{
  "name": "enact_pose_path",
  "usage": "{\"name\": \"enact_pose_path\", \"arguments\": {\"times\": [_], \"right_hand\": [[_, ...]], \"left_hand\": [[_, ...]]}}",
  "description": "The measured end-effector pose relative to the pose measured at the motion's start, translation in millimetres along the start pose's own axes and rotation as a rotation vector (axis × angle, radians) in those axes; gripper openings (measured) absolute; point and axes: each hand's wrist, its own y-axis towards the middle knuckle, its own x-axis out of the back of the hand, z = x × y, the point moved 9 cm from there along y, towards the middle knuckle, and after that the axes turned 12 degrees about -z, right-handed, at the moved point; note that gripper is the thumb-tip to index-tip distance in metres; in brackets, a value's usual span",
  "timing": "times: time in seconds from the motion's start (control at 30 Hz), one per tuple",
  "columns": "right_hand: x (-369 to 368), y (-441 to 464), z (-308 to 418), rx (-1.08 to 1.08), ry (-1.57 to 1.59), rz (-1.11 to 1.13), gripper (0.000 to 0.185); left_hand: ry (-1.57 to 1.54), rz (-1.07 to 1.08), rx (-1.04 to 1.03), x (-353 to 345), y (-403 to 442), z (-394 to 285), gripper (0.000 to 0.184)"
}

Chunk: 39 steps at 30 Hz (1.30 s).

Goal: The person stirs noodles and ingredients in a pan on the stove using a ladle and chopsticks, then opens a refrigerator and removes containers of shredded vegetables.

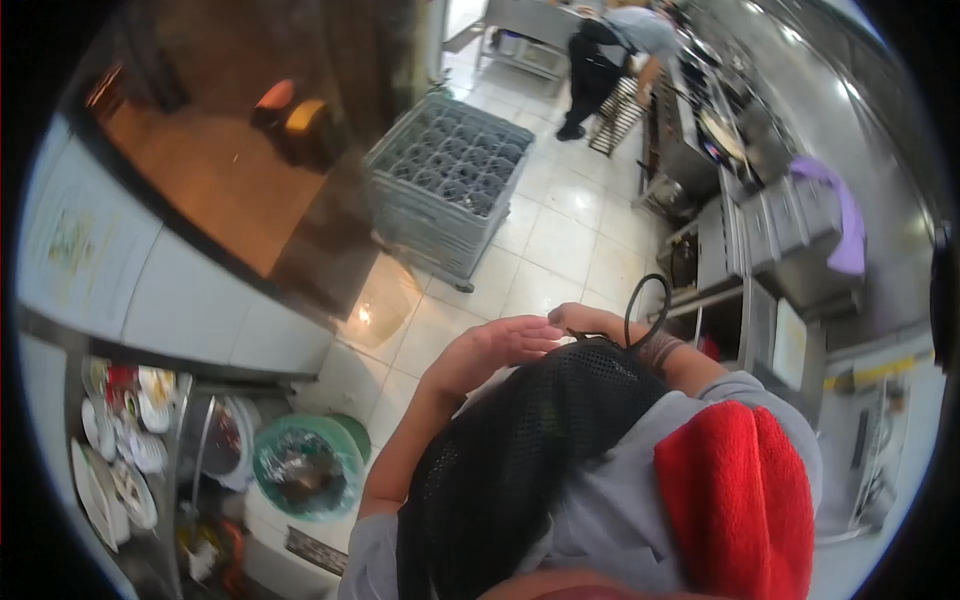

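Note:
Both my hands are raised in front of my chest, at the top of a black mesh cloth (540, 410) that hangs down my front. My left hand (515, 340) has its fingers stretched out and pressed near the mesh's upper edge. My right hand (590, 322) is beside it, partly hidden by the mesh, its fingers curled near a thin black cord. That cord (648, 284) loops up above my right wrist. What the right fingers hold is too small to name. A red towel (738, 490) lies over my grey shirt.
Grey glass racks (450, 220) stand stacked on wheels ahead. A co-worker (610, 55) bends by the stoves at the back. A purple cloth (835, 215) hangs at the right counter. Lower left are a green-lined bin (345, 440) and a shelf of white dishes (148, 450).

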Motion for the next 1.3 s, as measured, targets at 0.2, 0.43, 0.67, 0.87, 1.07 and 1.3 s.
{"name": "enact_pose_path", "arguments": {"times": [0.2,0.43,0.67,0.87,1.07,1.3], "right_hand": [[-21,-56,-85,0.075,-0.007,-0.164,0.033],[-49,-134,-171,-0.049,0.214,-0.043,0.045],[26,-221,-231,-0.403,0.299,-0.081,0.043],[63,-186,-312,-0.321,0.283,-0.126,0.044],[129,-89,-373,-0.258,0.403,-0.309,0.032],[193,-7,-483,-0.371,0.471,-0.308,0.034]], "left_hand": [[0.065,0.194,-0.046,-93,18,-13,0.103],[0.166,0.287,-0.065,-132,87,-15,0.119],[0.353,0.227,-0.014,-120,156,-54,0.116],[0.304,0.232,-0.042,-132,263,-62,0.099],[0.294,-0.055,-0.038,-70,376,-25,0.057],[0.544,-0.549,0.148,112,456,0,0.03]]}}
